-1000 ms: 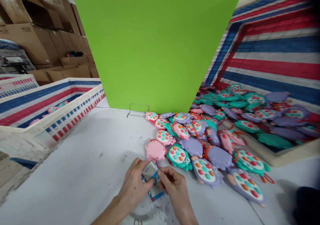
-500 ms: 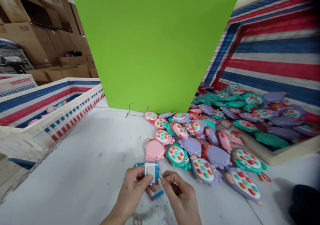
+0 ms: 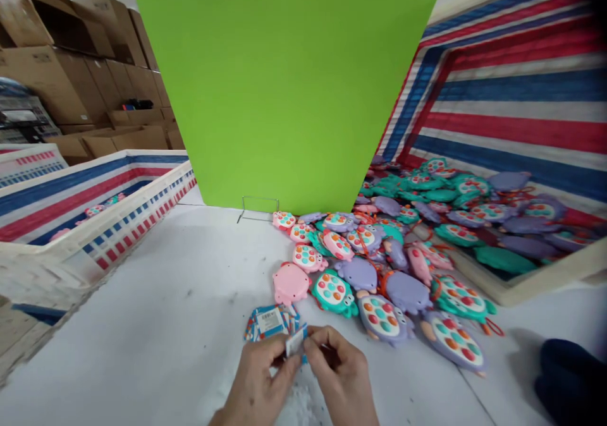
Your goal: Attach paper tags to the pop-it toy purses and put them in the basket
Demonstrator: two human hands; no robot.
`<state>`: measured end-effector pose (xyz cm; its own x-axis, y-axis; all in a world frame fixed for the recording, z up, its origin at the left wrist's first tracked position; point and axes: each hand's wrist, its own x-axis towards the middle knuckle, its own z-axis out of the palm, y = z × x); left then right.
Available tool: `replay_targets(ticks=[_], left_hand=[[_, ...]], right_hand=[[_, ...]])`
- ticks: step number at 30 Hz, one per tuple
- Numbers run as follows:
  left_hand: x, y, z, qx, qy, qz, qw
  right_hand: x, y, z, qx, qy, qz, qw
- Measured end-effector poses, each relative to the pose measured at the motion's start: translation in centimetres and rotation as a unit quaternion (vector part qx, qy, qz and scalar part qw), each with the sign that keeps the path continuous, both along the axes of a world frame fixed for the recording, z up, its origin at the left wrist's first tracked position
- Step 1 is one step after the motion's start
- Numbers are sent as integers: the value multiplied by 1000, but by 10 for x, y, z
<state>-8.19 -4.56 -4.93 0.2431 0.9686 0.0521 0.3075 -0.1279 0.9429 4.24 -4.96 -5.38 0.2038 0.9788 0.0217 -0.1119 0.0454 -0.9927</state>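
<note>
Pinching small white tag (image 3: 294,342) btwn left hand (image 3: 258,375) and right hand (image 3: 336,369), both closed on it, just above bench (image 3: 142,299), near blue card pile (image 3: 270,322); fiddly step, next needs gentle pull.

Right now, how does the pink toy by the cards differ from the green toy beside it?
The pink toy is smooth and plain, seemingly face down; the green toy is face up, showing coloured round buttons on white. Both have a rounded animal shape and lie on the white table.
</note>
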Motion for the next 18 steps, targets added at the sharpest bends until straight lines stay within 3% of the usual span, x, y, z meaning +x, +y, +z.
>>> replay_targets(ticks=[2, 5, 10, 15, 18], left_hand=[[-5, 0, 3, -27, -50, -33, 998], [-7, 4, 9, -115, -152, -15, 982], [3, 9, 10, -261, -325, -36, 908], [13, 10, 7, -209, -154, -32, 965], [15, 8, 10, -148, -56, -40, 987]], right_hand=[[3, -2, -1, 8, 5, 9, 1000], [7, -6, -3, 7, 23, 40, 999], [12, -9, -9, 2, 45, 59, 997], [17, -10, -17, 14, 39, 81, 996], [20, -11, -20, -21, 51, 88, 995]])
